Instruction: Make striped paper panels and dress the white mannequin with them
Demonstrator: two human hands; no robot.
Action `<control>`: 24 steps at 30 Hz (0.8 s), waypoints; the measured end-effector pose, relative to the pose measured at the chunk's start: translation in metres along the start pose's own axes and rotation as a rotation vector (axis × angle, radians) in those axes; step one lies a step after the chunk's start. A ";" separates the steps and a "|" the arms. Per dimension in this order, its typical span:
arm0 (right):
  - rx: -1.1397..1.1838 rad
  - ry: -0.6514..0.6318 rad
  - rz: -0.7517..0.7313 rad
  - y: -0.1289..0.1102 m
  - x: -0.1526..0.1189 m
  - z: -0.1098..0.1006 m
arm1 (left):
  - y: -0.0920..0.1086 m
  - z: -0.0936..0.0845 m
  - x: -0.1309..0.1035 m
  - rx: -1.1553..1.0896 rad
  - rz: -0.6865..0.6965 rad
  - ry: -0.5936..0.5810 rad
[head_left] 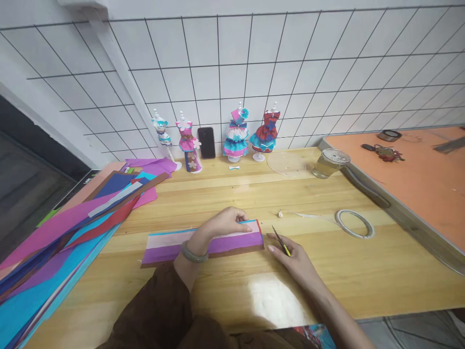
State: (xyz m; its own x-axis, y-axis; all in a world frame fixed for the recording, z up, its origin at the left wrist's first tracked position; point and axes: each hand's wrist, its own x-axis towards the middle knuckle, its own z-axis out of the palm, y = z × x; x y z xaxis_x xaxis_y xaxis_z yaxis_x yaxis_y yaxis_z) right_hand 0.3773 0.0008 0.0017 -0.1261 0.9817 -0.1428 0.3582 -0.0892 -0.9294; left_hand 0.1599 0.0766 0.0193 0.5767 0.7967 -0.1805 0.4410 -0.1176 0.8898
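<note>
A flat layered strip of coloured crepe paper or thin fabric (163, 248) lies across the table in front of me, with purple, pale pink, blue, brown and red showing. My left hand (227, 222), a bangle at its wrist, rests over the strip near its right end, fingers curled and the thumb on its upper edge. Just past that end, my right hand (290, 253) holds small scissors (281, 241) with dark pointed blades and a yellow handle. The blades point up and away, apart from the strip. Part of their handle is hidden by my fingers.
Coloured sheets (90, 213) pile up at left. Along the tiled wall stand several small dressed mannequins (236, 140) and a phone (207, 143). A roll of white tape (354, 224) and a lidded cup (330, 164) are at right. Keys (388, 153) lie on the orange surface (417, 174).
</note>
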 end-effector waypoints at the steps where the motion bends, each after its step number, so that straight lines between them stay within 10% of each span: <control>1: 0.027 -0.068 -0.009 -0.004 0.004 0.004 | 0.001 -0.001 -0.001 -0.008 0.007 0.005; 24: 0.485 -0.155 0.151 -0.013 0.057 0.025 | 0.012 -0.026 -0.020 -0.221 -0.018 0.214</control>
State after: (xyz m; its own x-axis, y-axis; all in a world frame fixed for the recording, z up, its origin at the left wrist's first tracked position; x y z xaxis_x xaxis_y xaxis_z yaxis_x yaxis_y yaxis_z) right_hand 0.3418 0.0540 -0.0030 -0.2544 0.9188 -0.3018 -0.0819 -0.3315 -0.9399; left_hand 0.1356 0.0742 0.0444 0.4019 0.9070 -0.1260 0.2762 0.0111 0.9610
